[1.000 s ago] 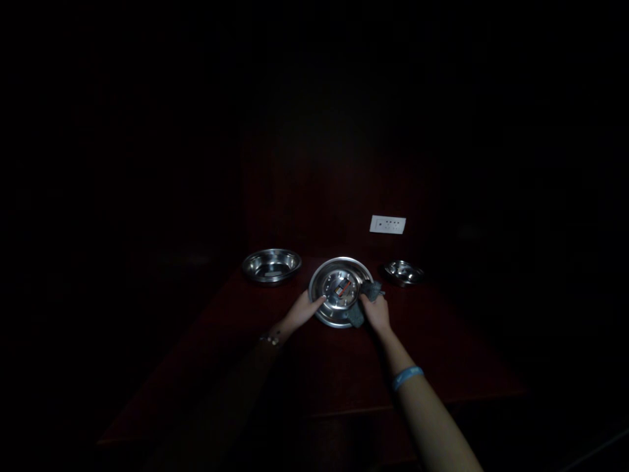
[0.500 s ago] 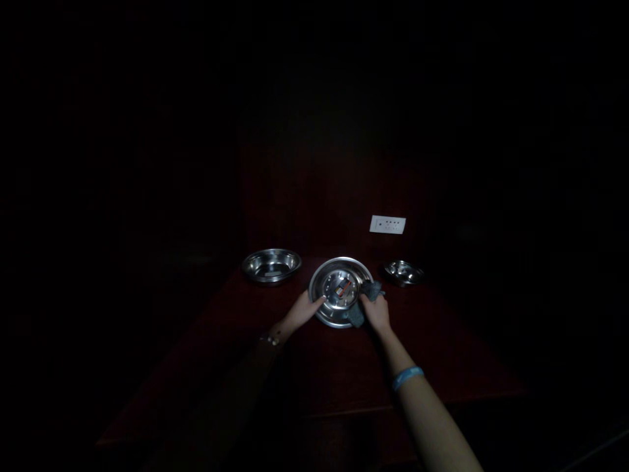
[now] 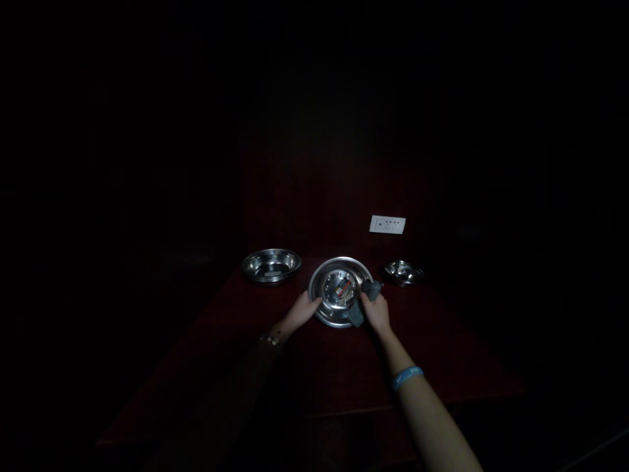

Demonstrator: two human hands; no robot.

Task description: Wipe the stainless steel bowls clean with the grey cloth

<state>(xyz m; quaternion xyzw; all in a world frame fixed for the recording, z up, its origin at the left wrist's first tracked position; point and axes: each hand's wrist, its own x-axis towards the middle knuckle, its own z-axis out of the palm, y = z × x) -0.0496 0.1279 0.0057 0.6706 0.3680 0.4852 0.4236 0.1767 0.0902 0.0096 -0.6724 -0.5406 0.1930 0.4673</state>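
Observation:
A round, shiny steel bowl (image 3: 328, 314) is tipped toward me, with a dark, red-striped label (image 3: 343, 288) on its inner base. My left hand (image 3: 301, 312) grips its left rim, thumb on the inside and fingers hidden behind. At the right rim, my right hand (image 3: 377, 313) is closed around a grey-green cloth (image 3: 356, 316) that lies bunched against the metal. Part of that cloth sticks out above the hand. Whether the bowl's lower edge rests on the table cannot be seen.
Another steel bowl (image 3: 272, 278) stands on the dark red table (image 3: 344, 387) at the back left. A smaller steel bowl (image 3: 403, 278) is at the back right. A white socket panel (image 3: 388, 225) is on the wall behind. Darkness hides the surroundings.
My left thumb has drawn back slightly toward the rim. The label inside the bowl sits at a slightly different angle. Both other bowls stay where they were.

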